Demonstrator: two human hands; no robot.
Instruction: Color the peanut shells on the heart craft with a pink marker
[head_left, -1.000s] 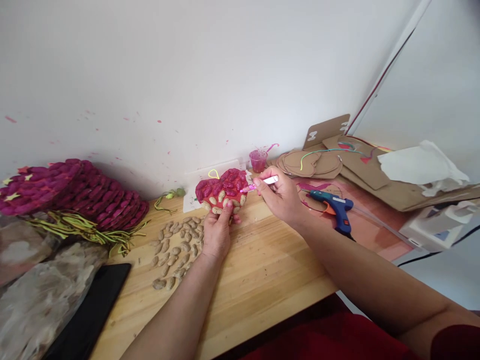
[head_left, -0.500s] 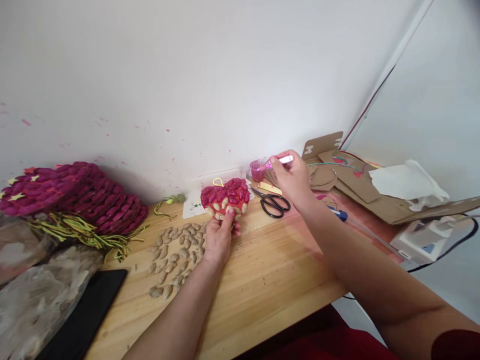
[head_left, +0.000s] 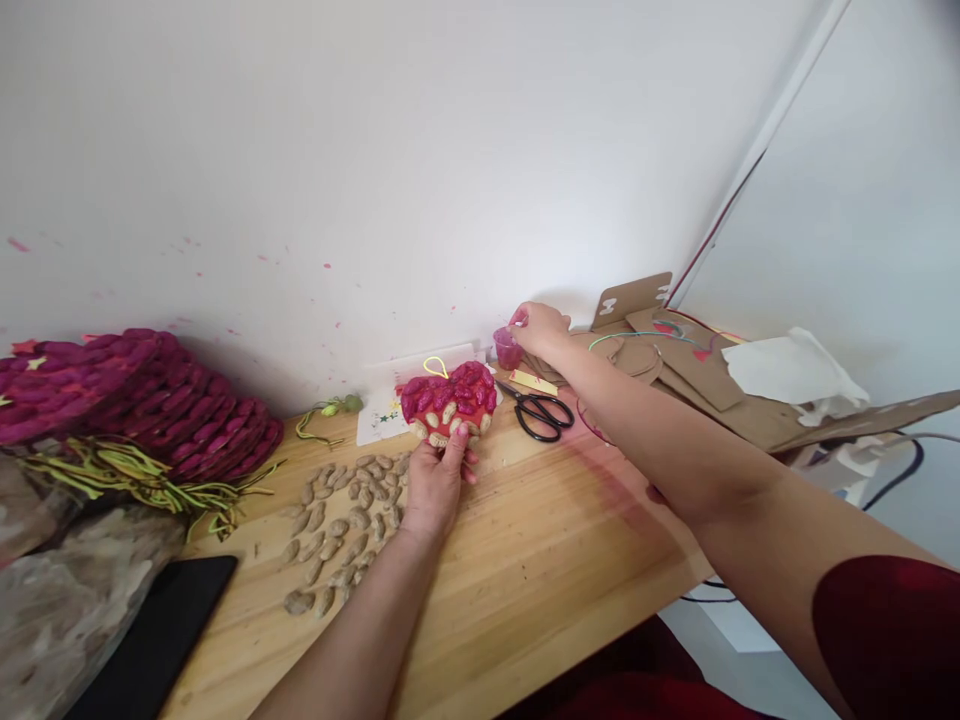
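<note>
A red heart-shaped piece covered with peanuts is pinched in my left hand, thumb on its lower edge. Its upper peanuts are glossy magenta, the lower ones pale, and a yellow loop stands at its top. My right hand is closed at the rim of a small clear cup holding magenta paint. The brush it grips is mostly hidden by the fingers. Black-handled scissors lie on the table below the cup.
Loose peanuts lie left of my left forearm. Stacked magenta pieces, plastic bags and a black tray-like object fill the left side. Cardboard and white paper are at the right.
My right hand has moved left and down to the cup, with the brush now pointing into it. The heart stays in my left hand. The view has shifted slightly.
</note>
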